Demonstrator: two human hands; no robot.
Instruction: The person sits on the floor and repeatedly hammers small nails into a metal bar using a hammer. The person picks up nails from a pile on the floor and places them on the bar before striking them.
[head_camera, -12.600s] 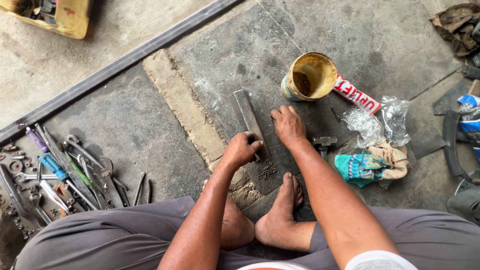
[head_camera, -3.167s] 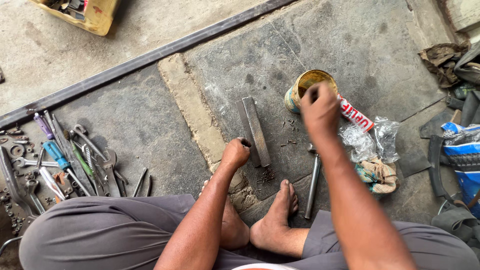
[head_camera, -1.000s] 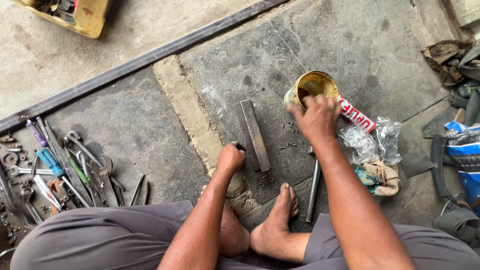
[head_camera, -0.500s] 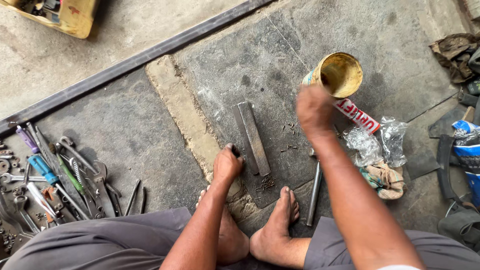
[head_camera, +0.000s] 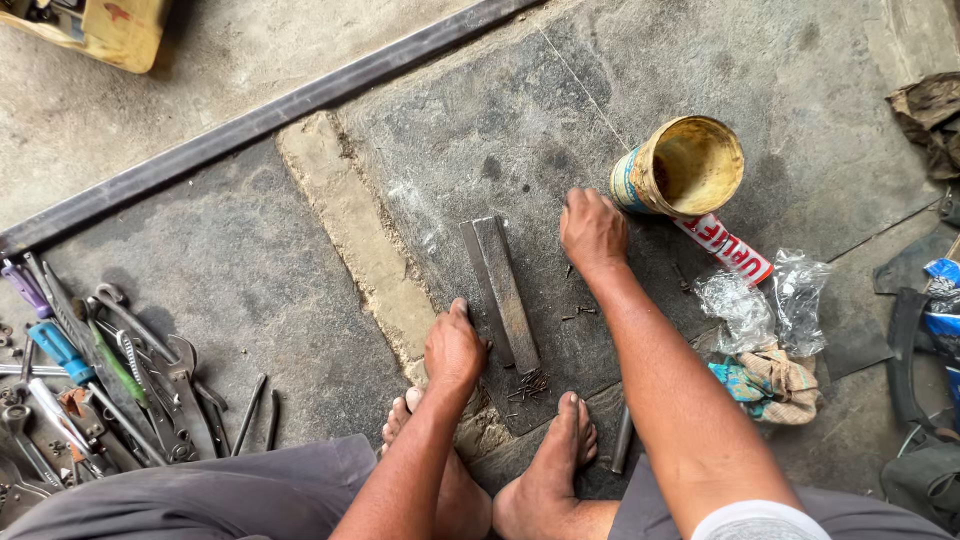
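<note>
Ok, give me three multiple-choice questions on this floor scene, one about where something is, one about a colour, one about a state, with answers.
1. Where does the pile of hand tools lie?
A. left of the left hand
B. inside the tin
C. on the metal bar

2. What colour is the inside of the open tin?
A. blue
B. yellowish
C. white

3. How is the metal bar?
A. standing upright
B. lifted in the right hand
C. lying flat on the floor

Answers: 1 A, spanners spread at lower left. 2 B, its inner wall looks yellow-brown. 3 C, it rests on the slab, with the right hand beside it.
</note>
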